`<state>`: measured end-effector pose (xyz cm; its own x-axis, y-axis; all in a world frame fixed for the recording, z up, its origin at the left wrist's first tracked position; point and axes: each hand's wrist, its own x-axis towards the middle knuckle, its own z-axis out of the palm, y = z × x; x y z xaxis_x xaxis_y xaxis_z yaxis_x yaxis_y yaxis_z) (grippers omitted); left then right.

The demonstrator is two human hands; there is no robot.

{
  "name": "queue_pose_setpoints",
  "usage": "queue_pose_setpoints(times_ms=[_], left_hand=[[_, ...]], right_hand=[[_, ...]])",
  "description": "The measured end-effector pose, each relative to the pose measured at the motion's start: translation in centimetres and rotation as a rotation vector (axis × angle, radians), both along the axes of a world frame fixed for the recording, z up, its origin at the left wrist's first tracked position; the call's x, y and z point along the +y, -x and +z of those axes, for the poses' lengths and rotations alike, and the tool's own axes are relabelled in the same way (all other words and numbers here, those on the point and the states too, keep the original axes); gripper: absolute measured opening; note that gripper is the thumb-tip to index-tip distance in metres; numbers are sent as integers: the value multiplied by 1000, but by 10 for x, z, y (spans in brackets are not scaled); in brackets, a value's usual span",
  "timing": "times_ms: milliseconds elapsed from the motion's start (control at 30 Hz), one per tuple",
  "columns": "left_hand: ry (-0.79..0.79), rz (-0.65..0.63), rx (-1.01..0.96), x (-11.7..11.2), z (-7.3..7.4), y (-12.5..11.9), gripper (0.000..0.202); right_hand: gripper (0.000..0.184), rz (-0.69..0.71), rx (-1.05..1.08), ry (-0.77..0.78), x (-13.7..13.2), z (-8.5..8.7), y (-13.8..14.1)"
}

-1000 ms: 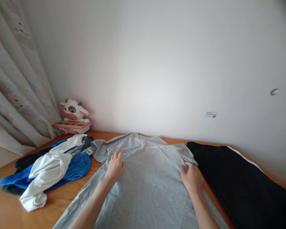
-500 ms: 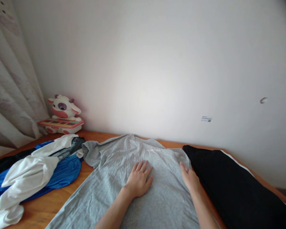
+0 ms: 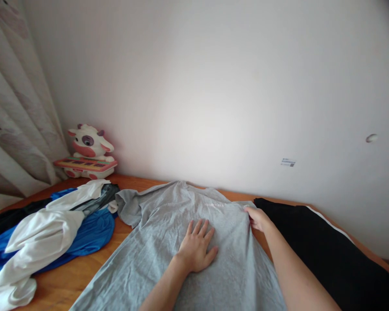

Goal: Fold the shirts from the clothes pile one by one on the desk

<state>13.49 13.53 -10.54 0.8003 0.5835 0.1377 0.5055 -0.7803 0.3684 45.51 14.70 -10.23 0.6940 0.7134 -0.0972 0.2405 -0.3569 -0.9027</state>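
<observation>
A grey T-shirt (image 3: 168, 242) lies spread on the wooden table (image 3: 61, 285), collar toward the wall, with small white lettering near the neck. My left hand (image 3: 196, 246) rests flat on the middle of the shirt, fingers stretched out. My right hand (image 3: 257, 219) is at the shirt's right shoulder, its fingers closed on the edge of the fabric by the sleeve.
A heap of blue, white and dark clothes (image 3: 48, 229) lies on the table's left. A black garment with a white stripe (image 3: 327, 255) lies on the right. A cow-shaped toy keyboard (image 3: 86, 153) stands by the wall near the curtain (image 3: 9, 129).
My left hand slid from the shirt's left shoulder to its middle and flattened. My right hand moved up to the right shoulder edge and closed on the fabric.
</observation>
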Motion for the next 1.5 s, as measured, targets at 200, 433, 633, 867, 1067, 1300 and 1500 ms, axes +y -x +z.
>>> queue_pose_setpoints(times_ms=[200,433,633,867,1067,1300,1500], left_hand=[[121,16,-171,1,6,0,51],[531,209,-617,15,4,0,52],[743,283,-783,32,-6,-5,56],[441,223,-532,18,-6,-7,43],[416,198,-513,17,-2,-5,37],[395,218,-464,16,0,-6,37],[277,196,-385,14,-3,-8,37]], right_hand=[[36,3,-156,-182,-3,27,10],[53,605,-495,-236,-77,38,74],[50,909,-862,-18,-124,50,100],[19,886,-731,10,-110,66,113],[42,363,-484,-220,-74,36,94],[62,-118,-393,-381,-76,-10,69],[57,-135,-424,-409,-103,-28,69]])
